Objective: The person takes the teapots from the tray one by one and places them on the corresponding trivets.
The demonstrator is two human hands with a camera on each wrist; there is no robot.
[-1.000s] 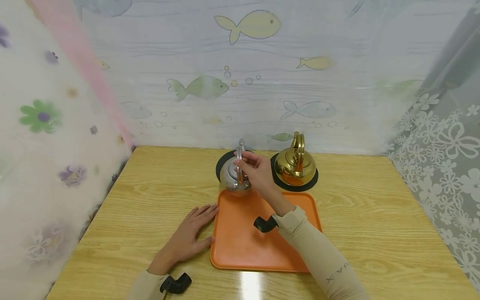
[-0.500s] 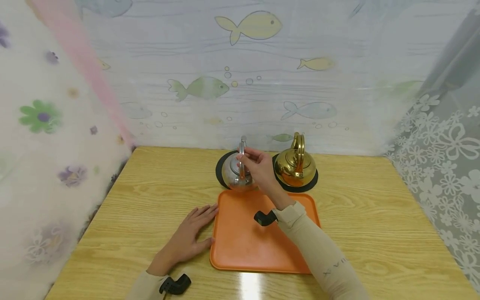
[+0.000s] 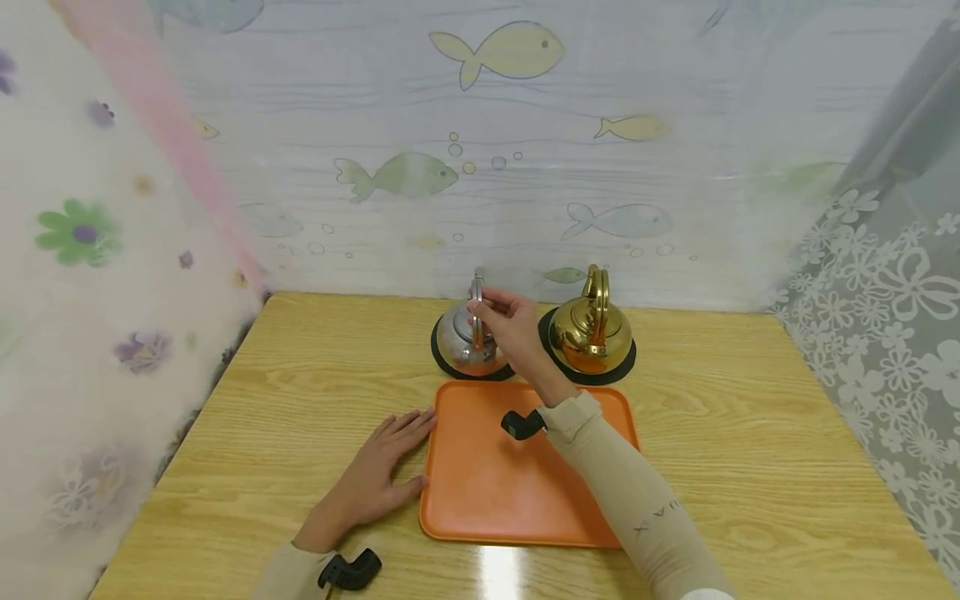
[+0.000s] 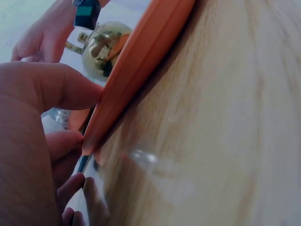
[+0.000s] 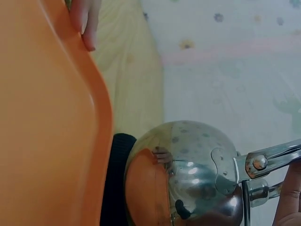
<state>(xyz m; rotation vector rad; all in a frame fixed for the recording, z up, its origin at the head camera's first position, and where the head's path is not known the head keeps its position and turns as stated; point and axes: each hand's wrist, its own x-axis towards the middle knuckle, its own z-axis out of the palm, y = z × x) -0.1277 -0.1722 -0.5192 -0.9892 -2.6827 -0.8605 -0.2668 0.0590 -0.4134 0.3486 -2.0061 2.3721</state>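
My right hand [image 3: 519, 327] pinches the raised handle of a silver kettle [image 3: 459, 343] between thumb and fingers. The kettle is upright over a round black mat [image 3: 444, 360], whose rim shows around its base. In the right wrist view, the shiny kettle body [image 5: 193, 169] mirrors the orange tray. My left hand [image 3: 378, 471] lies with fingers spread at the left edge of the orange tray [image 3: 510, 492]. Thumb and fingertips meet the tray's side [image 4: 136, 70] in the left wrist view; the tray lies flat on the table.
To the right of the silver kettle, a gold kettle [image 3: 573, 342] stands on another black mat [image 3: 626, 367]. A fish-patterned curtain [image 3: 405, 233] hangs behind the wooden table [image 3: 727, 433]. Flowered cloth [image 3: 142, 400] borders the left side, and lace [image 3: 892, 350] the right.
The silver kettle has moved back from the tray's far edge, then slightly left, and now sits centred over its black mat. My right arm has moved with it; my left hand has stayed put.
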